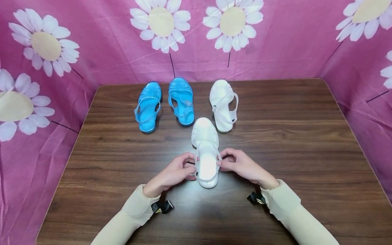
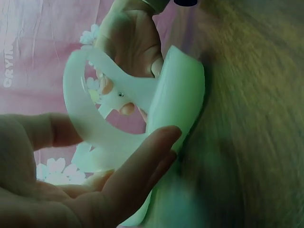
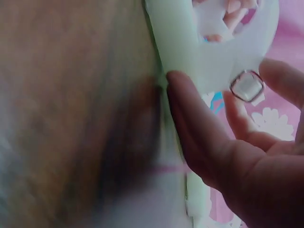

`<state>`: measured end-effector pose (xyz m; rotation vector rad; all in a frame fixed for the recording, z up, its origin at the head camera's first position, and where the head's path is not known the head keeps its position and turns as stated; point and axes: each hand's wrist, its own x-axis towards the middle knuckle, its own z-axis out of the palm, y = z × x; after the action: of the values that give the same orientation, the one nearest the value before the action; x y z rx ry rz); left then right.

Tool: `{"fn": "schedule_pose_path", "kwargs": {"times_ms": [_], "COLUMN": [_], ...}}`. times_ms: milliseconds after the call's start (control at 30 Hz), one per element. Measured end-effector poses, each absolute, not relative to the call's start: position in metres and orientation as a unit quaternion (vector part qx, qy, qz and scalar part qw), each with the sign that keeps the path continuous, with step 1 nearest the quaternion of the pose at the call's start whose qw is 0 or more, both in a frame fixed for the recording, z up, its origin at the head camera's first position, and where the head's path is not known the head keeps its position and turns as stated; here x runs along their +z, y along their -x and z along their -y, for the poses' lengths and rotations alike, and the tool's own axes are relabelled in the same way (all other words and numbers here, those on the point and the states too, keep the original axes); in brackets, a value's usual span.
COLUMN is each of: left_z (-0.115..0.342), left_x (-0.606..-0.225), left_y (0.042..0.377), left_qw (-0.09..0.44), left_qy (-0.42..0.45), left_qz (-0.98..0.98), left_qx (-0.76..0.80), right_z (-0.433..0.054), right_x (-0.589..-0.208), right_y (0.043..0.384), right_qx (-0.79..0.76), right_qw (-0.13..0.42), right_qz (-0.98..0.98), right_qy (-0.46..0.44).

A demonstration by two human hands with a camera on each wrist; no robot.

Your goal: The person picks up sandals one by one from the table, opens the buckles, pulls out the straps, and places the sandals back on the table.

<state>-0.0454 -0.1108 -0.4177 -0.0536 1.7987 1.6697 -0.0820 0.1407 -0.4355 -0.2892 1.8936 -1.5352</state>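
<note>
A white jelly sandal point(image 1: 206, 136) lies mid-table, toe pointing away and heel toward me. My left hand point(image 1: 180, 168) grips its left side, with fingers on the translucent strap point(image 2: 78, 102) and against the sole edge point(image 2: 178, 85). From the right, my right hand point(image 1: 240, 164) holds the same sandal, its curled fingers at the strap and sole. A square metal-rimmed buckle point(image 3: 247, 86) shows close to those fingertips in the right wrist view. Part of the strap is hidden behind the fingers.
Behind stand a second white sandal point(image 1: 223, 102) and two blue sandals, one at far left point(image 1: 148, 107) and another beside it point(image 1: 181, 100). The brown wood-grain table point(image 1: 291, 136) is bordered by a pink daisy-printed cloth point(image 1: 196, 61).
</note>
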Motion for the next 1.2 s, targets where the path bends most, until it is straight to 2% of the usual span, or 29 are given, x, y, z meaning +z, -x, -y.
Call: {"fn": "schedule_pose_path", "kwargs": {"times_ms": [267,733,867,1000,1100,1200], "left_z": [0.106,0.093,0.091,0.09,0.088,0.086], "left_x": [-0.416,-0.41,-0.409,-0.404,-0.4,-0.399], "left_y": [0.049,0.061,0.065,0.071,0.076,0.081], "left_qw": [0.304,0.253,0.201,0.117,0.068,0.058], "left_qy": [-0.027,-0.078,-0.083,-0.106,-0.158,-0.223], "left_qz": [-0.756,-0.859,-0.874,-0.879,-0.862,-0.84], "left_qx": [0.58,0.438,0.435,0.45,0.477,0.491], "right_z": [-0.14,-0.137,-0.133,-0.131,-0.13,-0.13], "right_x": [-0.437,-0.432,-0.43,-0.426,-0.427,-0.428], "right_y": [0.089,0.108,0.114,0.119,0.122,0.124], "right_qx": [-0.581,-0.513,-0.505,-0.499,-0.498,-0.503], "right_qw": [0.343,0.317,0.321,0.336,0.349,0.36], "right_qz": [-0.725,-0.773,-0.774,-0.765,-0.755,-0.744], "right_qy": [0.137,0.195,0.209,0.23,0.244,0.255]}}
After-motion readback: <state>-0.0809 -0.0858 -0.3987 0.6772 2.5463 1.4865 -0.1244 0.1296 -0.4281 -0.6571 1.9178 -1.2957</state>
